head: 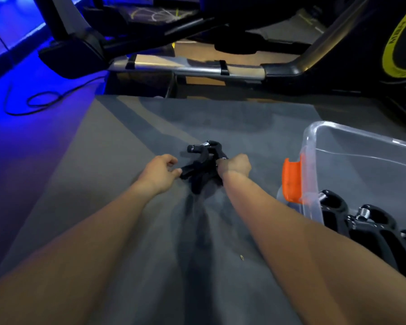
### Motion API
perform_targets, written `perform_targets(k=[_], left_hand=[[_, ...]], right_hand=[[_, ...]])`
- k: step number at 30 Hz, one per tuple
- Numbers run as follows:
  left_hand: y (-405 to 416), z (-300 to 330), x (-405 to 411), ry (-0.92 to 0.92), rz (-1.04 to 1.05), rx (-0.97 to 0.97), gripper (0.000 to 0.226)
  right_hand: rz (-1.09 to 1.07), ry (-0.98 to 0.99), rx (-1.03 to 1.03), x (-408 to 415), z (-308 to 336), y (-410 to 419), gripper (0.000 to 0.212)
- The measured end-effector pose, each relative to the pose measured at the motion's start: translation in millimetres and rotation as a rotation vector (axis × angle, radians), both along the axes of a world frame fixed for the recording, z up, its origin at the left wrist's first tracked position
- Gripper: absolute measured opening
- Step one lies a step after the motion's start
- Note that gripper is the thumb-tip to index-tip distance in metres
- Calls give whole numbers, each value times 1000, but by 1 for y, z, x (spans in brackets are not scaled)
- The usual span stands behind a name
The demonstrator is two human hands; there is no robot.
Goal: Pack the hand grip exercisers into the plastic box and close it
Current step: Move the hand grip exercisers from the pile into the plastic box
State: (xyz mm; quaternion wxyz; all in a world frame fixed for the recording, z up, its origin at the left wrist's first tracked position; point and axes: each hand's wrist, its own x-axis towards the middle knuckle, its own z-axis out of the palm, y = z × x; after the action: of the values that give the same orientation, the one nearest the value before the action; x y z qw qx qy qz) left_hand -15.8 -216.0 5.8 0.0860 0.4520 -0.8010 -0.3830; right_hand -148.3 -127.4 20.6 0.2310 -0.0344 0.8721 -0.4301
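left arm: bare forearm reaching forward from the lower left edge, wrist straight, over the grey mat (117,141).
left hand (161,171): back of hand upward; fingers curled, thumb and fingertips pinching the left handle end of the loose exercisers.
right arm: bare forearm reaching forward from the lower right, angled inward toward the left hand.
right hand (235,165): fist-like, fingers curled round the right side of the loose exercisers; fingertips hidden beneath the hand.
loose exercisers (203,164): black hand grips with a metal spring, bunched on the mat between the two hands; their number cannot be told.
plastic box (333,141): clear, lid off, at right, near the right forearm; orange latch (291,179) on its near-left wall.
packed exercisers (370,221): black grips with coil springs, side by side inside the box.
background: exercise machine frame (188,66); black cable (33,102) on blue-lit floor.
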Motion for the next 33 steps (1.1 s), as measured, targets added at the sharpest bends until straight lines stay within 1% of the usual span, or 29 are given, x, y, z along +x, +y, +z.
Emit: perform_targets(k=[1, 3, 6, 9, 11, 13, 15, 17, 19, 21, 24, 26, 29, 31, 33], left_hand=[[4, 13, 2, 31, 29, 16, 33], [15, 40, 8, 88, 71, 48, 30], [38, 78, 16, 190, 87, 120, 25], [69, 113, 16, 261, 84, 246, 27], [93, 134, 10, 334, 76, 344, 27], [118, 152, 2, 381, 59, 433, 21], [142, 163, -9, 424, 53, 476, 18], [164, 169, -24, 458, 55, 486, 22], [185, 174, -42, 461, 47, 479, 22], [208, 180, -58, 432, 15, 457, 17], [238, 183, -81, 403, -21, 425, 30], [256, 181, -94, 387, -74, 418, 33], [284, 177, -112, 341, -200, 414, 29], [300, 171, -122, 300, -270, 386, 29], [310, 162, -131, 268, -323, 353, 27]], right_hand=[[7, -1, -13, 5, 11, 4, 11], [34, -3, -39, 14, 33, 13, 18], [90, 31, -101, 26, 68, 31, 19], [143, 79, -153, 32, 103, 60, 32], [175, 127, -166, 30, 122, 84, 31], [189, 167, -174, 25, 138, 111, 30], [172, 198, -187, 17, 151, 139, 30], [167, 213, -187, 7, 160, 168, 30], [153, 213, -192, -6, 166, 197, 27], [128, 195, -192, -19, 171, 224, 25], [136, 160, -152, -42, 174, 259, 22], [138, 144, -131, -56, 172, 281, 20], [110, 174, -77, -76, 164, 309, 44], [107, 189, 7, -85, 159, 327, 46], [116, 176, 79, -92, 155, 342, 43]])
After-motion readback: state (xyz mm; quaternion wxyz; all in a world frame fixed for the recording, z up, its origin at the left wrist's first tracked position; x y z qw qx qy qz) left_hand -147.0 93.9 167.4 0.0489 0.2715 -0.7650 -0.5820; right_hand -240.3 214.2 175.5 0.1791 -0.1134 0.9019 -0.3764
